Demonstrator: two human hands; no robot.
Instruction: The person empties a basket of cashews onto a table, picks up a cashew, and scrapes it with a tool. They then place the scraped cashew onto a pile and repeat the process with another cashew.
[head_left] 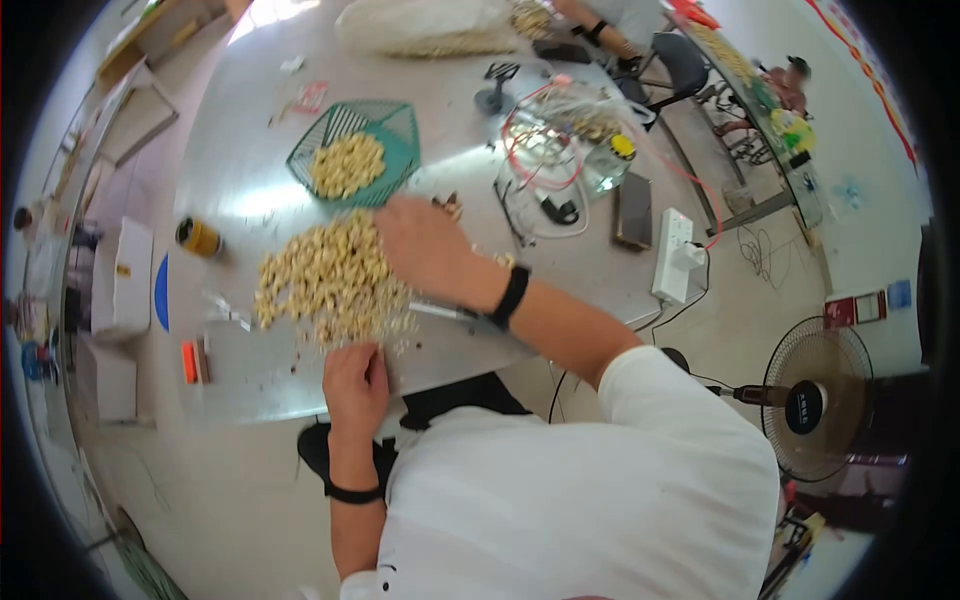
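Observation:
Pale nuts (pixel 325 275) lie in a loose pile on the metal table (pixel 460 365). My left hand (pixel 356 382) rests at the pile's near edge, its fingers curled together; what they hold, if anything, is too small to make out. Over the pile's far right side reaches my right hand (pixel 425 245), back of the hand up, its fingertips hidden. Just beyond, a green basket (pixel 403 140) holds more of the pale nuts. A few dark bits (pixel 448 206) lie right of the basket, near my right hand.
A yellow jar (pixel 199 237) stands left of the pile, an orange item (pixel 189 362) nearer. To the right are a glass jar (pixel 608 165), a dark box (pixel 632 211) and a power strip (pixel 674 255). A large bag (pixel 425 25) and another person's arm (pixel 600 30) are at the far side.

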